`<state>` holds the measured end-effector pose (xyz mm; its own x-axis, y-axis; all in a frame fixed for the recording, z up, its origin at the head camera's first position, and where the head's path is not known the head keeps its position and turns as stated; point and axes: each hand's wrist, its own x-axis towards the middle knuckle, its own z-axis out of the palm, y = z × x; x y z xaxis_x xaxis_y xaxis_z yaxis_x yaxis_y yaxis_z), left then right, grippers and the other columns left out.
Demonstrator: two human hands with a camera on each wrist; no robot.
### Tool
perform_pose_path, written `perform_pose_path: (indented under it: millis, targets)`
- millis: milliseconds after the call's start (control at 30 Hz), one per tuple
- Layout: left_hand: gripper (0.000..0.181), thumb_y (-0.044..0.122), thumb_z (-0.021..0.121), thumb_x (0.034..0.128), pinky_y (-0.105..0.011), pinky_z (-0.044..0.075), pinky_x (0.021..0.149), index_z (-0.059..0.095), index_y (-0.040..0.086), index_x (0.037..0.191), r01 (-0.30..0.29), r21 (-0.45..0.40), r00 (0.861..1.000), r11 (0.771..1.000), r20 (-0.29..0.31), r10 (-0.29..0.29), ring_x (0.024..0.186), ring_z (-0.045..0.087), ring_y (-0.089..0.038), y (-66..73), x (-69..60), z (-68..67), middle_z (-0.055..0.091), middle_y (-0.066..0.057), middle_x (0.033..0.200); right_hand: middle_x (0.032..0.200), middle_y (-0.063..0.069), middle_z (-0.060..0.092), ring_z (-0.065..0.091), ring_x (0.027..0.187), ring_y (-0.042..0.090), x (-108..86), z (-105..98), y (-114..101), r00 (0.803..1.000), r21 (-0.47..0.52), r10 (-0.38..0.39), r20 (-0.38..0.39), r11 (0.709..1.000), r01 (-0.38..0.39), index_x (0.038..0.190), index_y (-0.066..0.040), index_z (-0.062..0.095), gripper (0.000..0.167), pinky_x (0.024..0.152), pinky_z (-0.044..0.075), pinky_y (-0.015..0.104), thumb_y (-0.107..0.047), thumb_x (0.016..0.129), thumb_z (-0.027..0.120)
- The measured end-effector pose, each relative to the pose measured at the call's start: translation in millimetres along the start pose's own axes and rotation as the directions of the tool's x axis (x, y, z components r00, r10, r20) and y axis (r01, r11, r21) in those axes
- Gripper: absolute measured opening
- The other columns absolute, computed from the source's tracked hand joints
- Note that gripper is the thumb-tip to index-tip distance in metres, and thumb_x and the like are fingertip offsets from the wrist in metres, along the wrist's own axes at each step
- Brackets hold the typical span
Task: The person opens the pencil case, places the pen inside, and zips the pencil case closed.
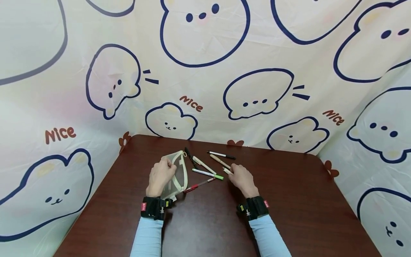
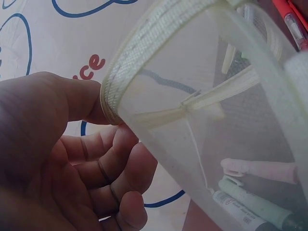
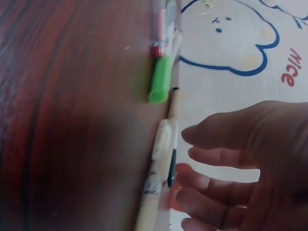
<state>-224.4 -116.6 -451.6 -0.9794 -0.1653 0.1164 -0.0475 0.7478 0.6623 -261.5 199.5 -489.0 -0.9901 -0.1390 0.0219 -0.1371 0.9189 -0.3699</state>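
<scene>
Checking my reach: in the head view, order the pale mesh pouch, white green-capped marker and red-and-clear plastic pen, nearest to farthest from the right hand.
1. White green-capped marker, just left of the right hand.
2. Red-and-clear plastic pen, farther left.
3. Pale mesh pouch, leftmost.

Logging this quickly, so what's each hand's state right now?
Left hand: closed, pinching the mesh pouch's edge.
Right hand: open, holding nothing, near a cream pen.
</scene>
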Motion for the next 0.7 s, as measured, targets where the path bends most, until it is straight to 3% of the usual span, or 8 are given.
perform_pose_path:
  millis: [167, 433, 700]
  targets:
    - [0.007, 0.019, 0.056, 0.086, -0.03, 0.039, 0.051, 0.057, 0.012, 0.084, -0.001, -0.004, 1.0, 1.0, -0.011, 0.001, 0.061, 0.057, -0.022, -0.5, 0.2, -0.9, 0.062, -0.007, 0.072, 0.084, 0.014, 0.053, 0.048, 0.067, 0.027, -0.4, 5, 3, 0.998, -0.067, 0.023, -0.058, 0.997, -0.027, 0.099, -0.004, 0.059, 0.01, 0.058, 0.039, 0.038, -0.011, 0.091, 0.06]
    - [0.008, 0.019, 0.056, 0.0848, -0.031, 0.038, 0.051, 0.057, 0.011, 0.086, -0.008, 0.012, 1.0, 1.0, -0.002, 0.008, 0.061, 0.058, -0.022, -1.5, 0.2, 0.2, 0.064, -0.008, 0.074, 0.082, 0.012, 0.053, 0.048, 0.069, 0.03, 1.2, 12, 8, 0.998, -0.122, 0.061, -0.008, 0.991, -0.062, 0.095, -0.008, 0.059, 0.004, 0.059, 0.041, 0.041, -0.011, 0.091, 0.059]
    - [0.008, 0.019, 0.055, 0.0856, -0.03, 0.038, 0.051, 0.057, 0.011, 0.086, -0.004, -0.002, 1.0, 1.0, 0.005, 0.004, 0.06, 0.057, -0.021, -1.5, -0.5, 0.8, 0.063, -0.007, 0.073, 0.08, 0.011, 0.055, 0.051, 0.064, 0.027, 2.4, 14, 12, 0.999, -0.142, 0.046, -0.003, 0.989, -0.045, 0.093, -0.006, 0.06, 0.005, 0.055, 0.042, 0.039, -0.008, 0.089, 0.062]
